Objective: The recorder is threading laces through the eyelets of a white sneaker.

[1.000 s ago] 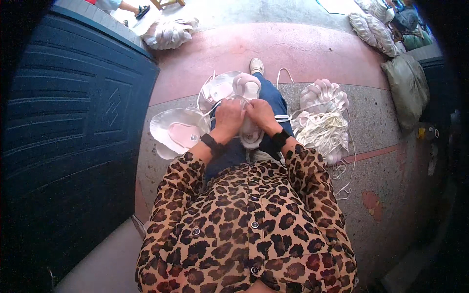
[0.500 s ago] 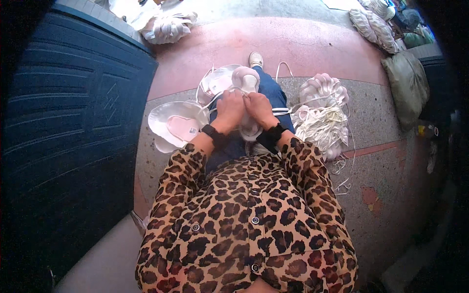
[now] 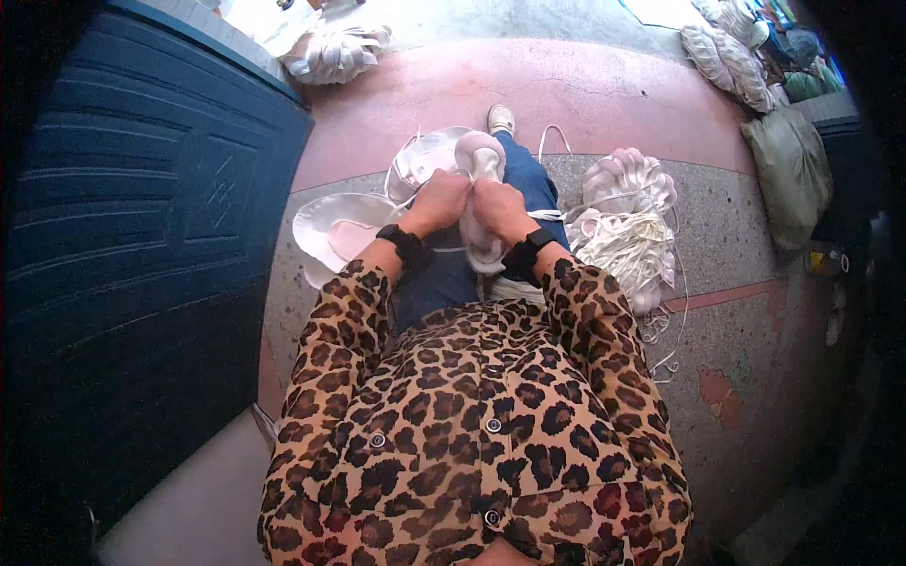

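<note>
Both hands grip one pale, shoe-shaped piece (image 3: pixel 481 203) over my lap: left hand (image 3: pixel 441 201) closed on its left side, right hand (image 3: pixel 500 209) closed on its right. Its long axis runs away from me, rounded end (image 3: pixel 479 151) pointing toward my foot (image 3: pixel 500 119). White dish-shaped pieces (image 3: pixel 340 231) lie left of my knee; a white corded heap (image 3: pixel 628 236) lies right.

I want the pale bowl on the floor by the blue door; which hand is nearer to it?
Left. The left hand is just right of the bowl, apart from it; the right hand lies farther right, beyond the left.
</note>
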The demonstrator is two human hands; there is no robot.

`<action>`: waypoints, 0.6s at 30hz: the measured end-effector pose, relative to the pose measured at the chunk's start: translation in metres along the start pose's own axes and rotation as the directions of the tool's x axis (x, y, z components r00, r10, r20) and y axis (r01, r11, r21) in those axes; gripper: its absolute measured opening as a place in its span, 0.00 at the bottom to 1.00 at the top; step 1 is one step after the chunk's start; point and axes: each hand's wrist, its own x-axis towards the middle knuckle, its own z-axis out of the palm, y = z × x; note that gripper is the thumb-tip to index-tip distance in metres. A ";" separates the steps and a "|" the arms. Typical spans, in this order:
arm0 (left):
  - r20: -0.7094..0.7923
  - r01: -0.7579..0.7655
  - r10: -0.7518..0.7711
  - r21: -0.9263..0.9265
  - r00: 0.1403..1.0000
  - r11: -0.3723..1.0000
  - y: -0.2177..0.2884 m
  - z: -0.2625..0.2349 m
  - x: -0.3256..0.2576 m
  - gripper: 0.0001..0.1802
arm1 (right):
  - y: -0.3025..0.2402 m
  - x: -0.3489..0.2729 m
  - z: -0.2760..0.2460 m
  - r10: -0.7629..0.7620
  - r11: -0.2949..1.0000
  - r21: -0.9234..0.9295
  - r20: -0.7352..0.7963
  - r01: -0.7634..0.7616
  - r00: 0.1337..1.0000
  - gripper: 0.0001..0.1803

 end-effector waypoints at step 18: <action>0.018 -0.436 0.462 -0.298 0.887 0.849 0.104 -0.032 -0.036 0.14 | 0.039 -0.131 -0.096 0.013 0.640 0.766 0.061 -0.055 0.998 0.14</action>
